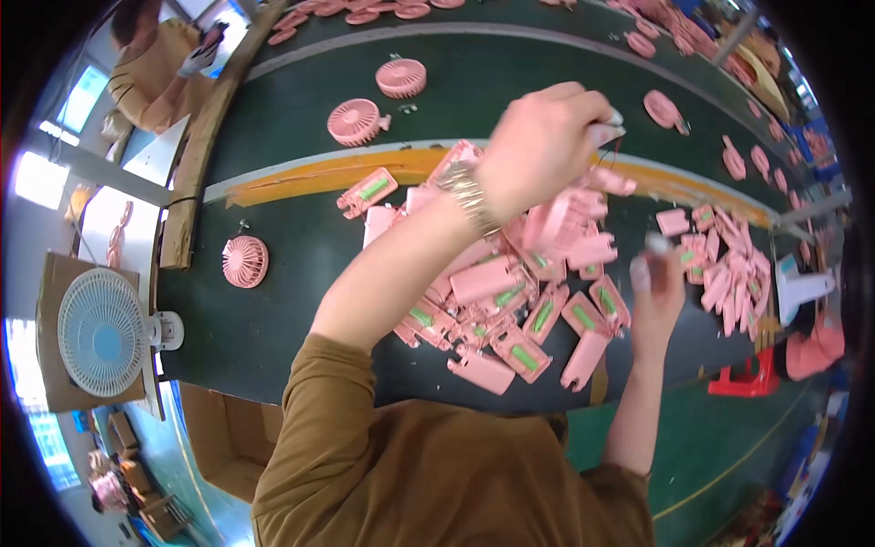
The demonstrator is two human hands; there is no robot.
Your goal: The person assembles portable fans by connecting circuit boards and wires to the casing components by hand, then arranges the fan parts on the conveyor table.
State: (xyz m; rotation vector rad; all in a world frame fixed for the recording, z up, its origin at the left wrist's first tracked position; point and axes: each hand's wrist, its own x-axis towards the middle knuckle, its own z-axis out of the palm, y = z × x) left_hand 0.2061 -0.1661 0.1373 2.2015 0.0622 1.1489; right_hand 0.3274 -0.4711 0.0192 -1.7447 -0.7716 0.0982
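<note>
My left hand (551, 132), wearing a gold bracelet (469, 198) at the wrist, is raised over the pile with thumb and fingers pinched. A thin dark reddish wire (614, 153) hangs from its fingertips. Below it lies a heap of pink plastic handle shells (488, 280), several with green strips (524, 356) inside. My right hand (658, 287) is beside the heap's right edge, blurred by motion; whether its fingers hold anything does not show. Farther right is a second heap of smaller-looking pink handle pieces (732, 283).
Round pink fan heads (354, 122) lie on the dark green belt (510, 73) beyond a yellow-taped ledge (337, 173); another fan head (245, 262) sits at left. A white desk fan (101, 332) stands left, a red stool (745, 376) right. A co-worker (150, 68) is at far left.
</note>
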